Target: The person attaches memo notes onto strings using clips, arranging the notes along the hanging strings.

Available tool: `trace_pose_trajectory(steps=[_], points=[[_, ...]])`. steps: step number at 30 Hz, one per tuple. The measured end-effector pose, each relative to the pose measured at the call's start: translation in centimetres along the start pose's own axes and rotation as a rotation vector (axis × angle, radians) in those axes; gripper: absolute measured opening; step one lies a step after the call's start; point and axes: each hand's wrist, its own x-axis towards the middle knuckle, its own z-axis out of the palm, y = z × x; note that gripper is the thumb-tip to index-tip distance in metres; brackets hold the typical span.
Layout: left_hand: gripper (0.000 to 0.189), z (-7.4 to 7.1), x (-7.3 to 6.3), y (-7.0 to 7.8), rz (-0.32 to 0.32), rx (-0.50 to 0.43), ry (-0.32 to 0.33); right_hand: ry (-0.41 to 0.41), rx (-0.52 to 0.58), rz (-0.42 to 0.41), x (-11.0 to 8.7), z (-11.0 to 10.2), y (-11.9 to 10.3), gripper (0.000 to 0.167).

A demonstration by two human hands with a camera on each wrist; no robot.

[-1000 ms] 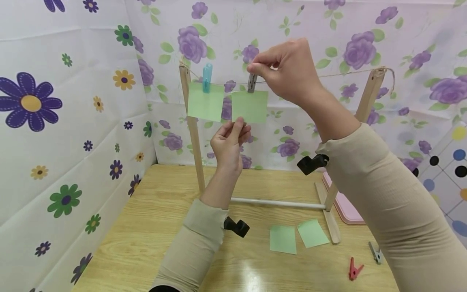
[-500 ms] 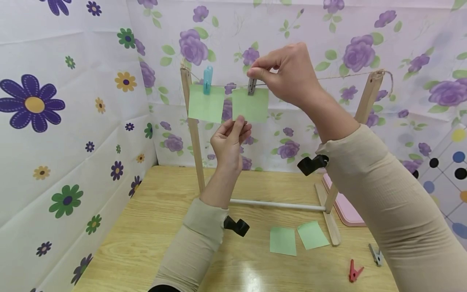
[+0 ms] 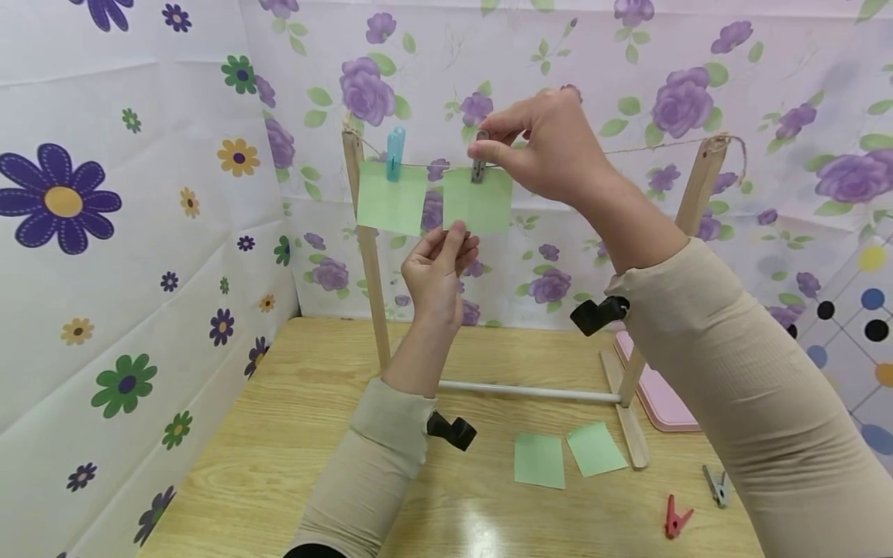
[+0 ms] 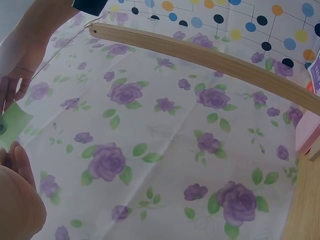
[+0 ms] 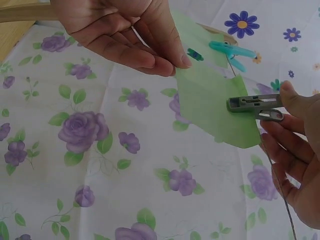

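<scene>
Floral cloth [image 3: 307, 279] behind, wood-grain table [image 3: 279, 434] below, wooden frame [image 3: 701, 186] with a string [image 3: 649, 146] tied across the top. On my head feed the right hand [image 3: 547, 143] is up at the string, thumb and fingers pinching the handle end of a gray clothespin [image 3: 477, 172]; its jaws bite the upper edge of a green note [image 3: 481, 205] (I can't tell whether the string runs inside the bite). Left hand [image 3: 441, 267] pinches the same note at its lower edge, thumb in front. So the note sits at string height, between both hands, just beside a hanging note [image 3: 391, 200] under a blue clothespin [image 3: 394, 155].

On the table I've got two loose notes [image 3: 539, 461] near the frame's foot, plus a red clothespin [image 3: 675, 518] with a spare gray one [image 3: 716, 487] near it. Pink box [image 3: 666, 399] sits partly behind the frame.
</scene>
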Motion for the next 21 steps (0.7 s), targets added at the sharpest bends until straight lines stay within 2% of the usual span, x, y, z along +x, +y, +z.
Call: trace_pose_trajectory(steps=[8,12,15,21], points=[[0.008,-0.3,0.0,-0.2,-0.014,0.016,-0.016,-0.083,-0.009,0.087,0.1,-0.1,0.2,0.034],[0.008,-0.4,0.1,-0.3,-0.017,0.020,-0.015,-0.055,-0.008,0.094,0.0,0.3,0.4,0.044],[0.008,-0.4,0.2,-0.4,-0.024,0.020,-0.010,0.040,0.001,0.022,-0.2,0.5,0.7,0.047],[0.008,-0.5,0.2,-0.6,-0.043,0.031,-0.017,0.365,-0.008,-0.279,-1.1,1.2,1.3,0.037]])
